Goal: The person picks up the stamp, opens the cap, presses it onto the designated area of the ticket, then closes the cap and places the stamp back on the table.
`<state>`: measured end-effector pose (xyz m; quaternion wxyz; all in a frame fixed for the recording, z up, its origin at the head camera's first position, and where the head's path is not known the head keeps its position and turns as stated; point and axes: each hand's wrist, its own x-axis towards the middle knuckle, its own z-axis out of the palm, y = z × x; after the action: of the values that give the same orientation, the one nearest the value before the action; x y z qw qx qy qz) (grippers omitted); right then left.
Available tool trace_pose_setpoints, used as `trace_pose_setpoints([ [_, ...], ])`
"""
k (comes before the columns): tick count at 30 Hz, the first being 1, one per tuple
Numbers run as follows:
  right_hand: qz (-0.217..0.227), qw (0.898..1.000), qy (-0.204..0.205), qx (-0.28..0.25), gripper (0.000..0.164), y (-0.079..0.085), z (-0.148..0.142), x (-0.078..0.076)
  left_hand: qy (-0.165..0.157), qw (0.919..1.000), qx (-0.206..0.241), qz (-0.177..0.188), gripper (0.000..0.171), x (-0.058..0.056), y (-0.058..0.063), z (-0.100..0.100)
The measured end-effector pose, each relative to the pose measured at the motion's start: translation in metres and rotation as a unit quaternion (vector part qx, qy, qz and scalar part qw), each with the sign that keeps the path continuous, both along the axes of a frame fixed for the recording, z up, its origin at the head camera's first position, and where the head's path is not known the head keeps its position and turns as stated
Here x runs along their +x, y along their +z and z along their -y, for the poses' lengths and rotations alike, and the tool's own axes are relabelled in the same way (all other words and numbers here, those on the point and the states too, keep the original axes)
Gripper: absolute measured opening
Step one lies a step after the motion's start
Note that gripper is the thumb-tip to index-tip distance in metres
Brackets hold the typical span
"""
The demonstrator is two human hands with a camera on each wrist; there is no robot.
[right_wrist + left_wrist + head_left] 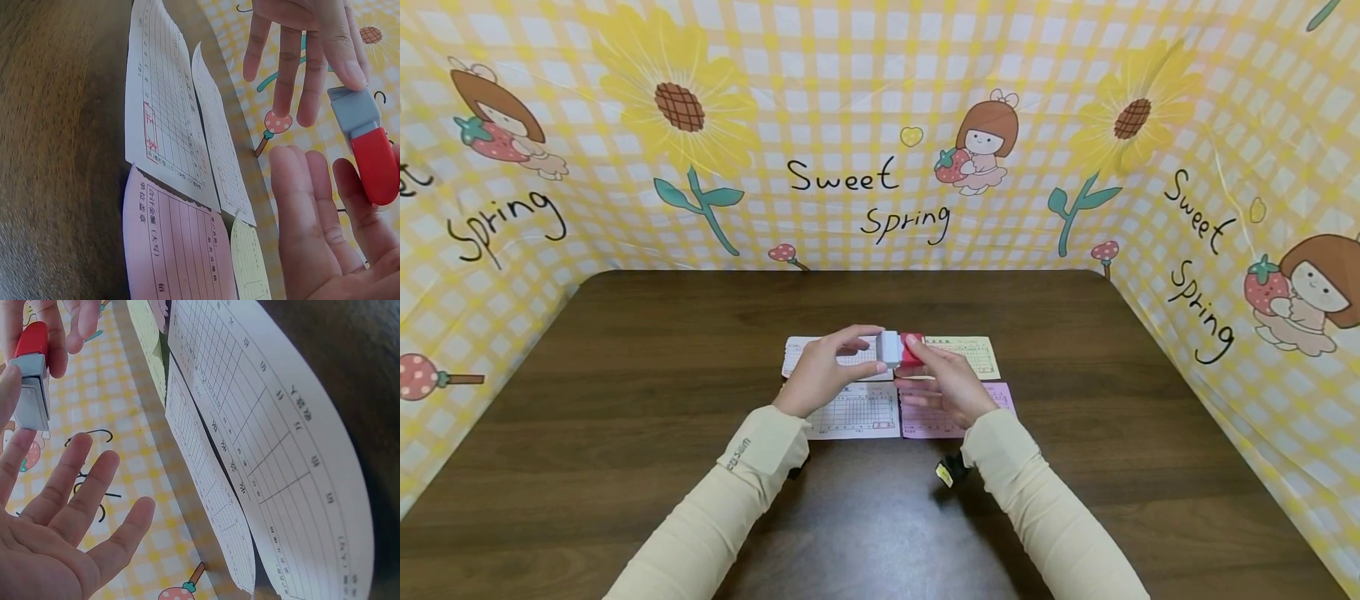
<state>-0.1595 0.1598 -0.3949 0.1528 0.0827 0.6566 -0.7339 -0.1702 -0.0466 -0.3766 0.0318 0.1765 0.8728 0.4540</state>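
Above the middle of the table, both hands hold a small stamp with a red body (913, 350) and a grey-white cap (889, 349). My left hand (823, 371) pinches the cap end between thumb and forefinger, its other fingers spread. On the red end, my right hand (953, 382) has its thumb and forefinger, with the remaining fingers loosely extended. The right wrist view shows the red body (377, 165) joined to or touching the grey cap (356, 114). Beneath the hands lie a white form (853, 412), a pink form (917, 425), a yellow form (977, 354) and another white form (797, 354).
The forms lie in two rows on a dark wooden table (625, 433), partly covered by the hands. A yellow checked cloth (850, 83) with printed flowers and lettering rises along the back and sides. A dark wrist device (953, 468) shows beneath the right sleeve.
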Motion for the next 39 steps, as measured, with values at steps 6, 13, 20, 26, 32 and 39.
trace_pose_setpoints([
  [6, 0.008, 1.000, 0.000, -0.013, 0.053, -0.0022, 0.0004, -0.0005, 0.005, 1.0000, 0.003, -0.001, 0.053, 0.0005, -0.0005, -0.0021],
  [13, 0.030, 0.999, 0.005, -0.036, 0.055, -0.0039, 0.0008, -0.0002, 0.009, 0.9998, 0.017, -0.001, 0.053, -0.0005, -0.0018, -0.0042],
  [20, 0.042, 0.998, 0.013, -0.052, 0.053, -0.0057, 0.0017, 0.0000, 0.005, 0.9998, 0.019, 0.005, 0.055, -0.0001, -0.0023, -0.0023],
  [26, 0.057, 0.997, 0.032, -0.036, 0.058, -0.0069, 0.0004, 0.0015, 0.002, 1.0000, 0.009, -0.004, 0.053, -0.0011, -0.0030, -0.0008],
  [32, 0.074, 0.996, 0.041, -0.037, 0.060, -0.0074, 0.0010, 0.0037, 0.002, 0.9999, -0.006, -0.011, 0.052, -0.0025, -0.0043, -0.0002],
  [39, 0.084, 0.994, 0.048, -0.042, 0.062, -0.0095, 0.0029, 0.0054, 0.002, 0.9996, -0.028, -0.009, 0.052, -0.0039, -0.0032, 0.0021],
])
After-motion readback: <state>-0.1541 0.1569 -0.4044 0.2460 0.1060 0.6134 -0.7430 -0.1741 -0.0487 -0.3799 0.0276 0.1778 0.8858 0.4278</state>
